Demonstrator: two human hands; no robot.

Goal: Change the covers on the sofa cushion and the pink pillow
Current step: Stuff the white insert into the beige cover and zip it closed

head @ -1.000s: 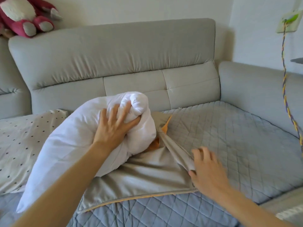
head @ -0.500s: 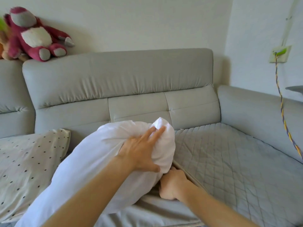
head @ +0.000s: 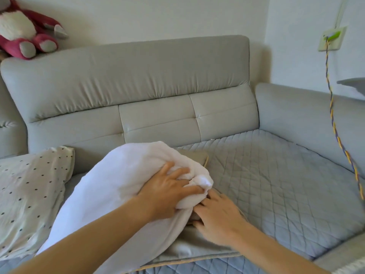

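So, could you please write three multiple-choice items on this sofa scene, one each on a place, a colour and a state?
1. Where is the plush toy? A on the sofa back B on the seat C on the floor
2. The pillow insert is: A pink B white C dotted
3. The left hand: A hangs idle B grips the insert's corner C lies flat on the quilted mat

Answers: 1 A, it sits on the backrest, top left. 2 B, plain white fabric. 3 B, fingers bunch the corner.
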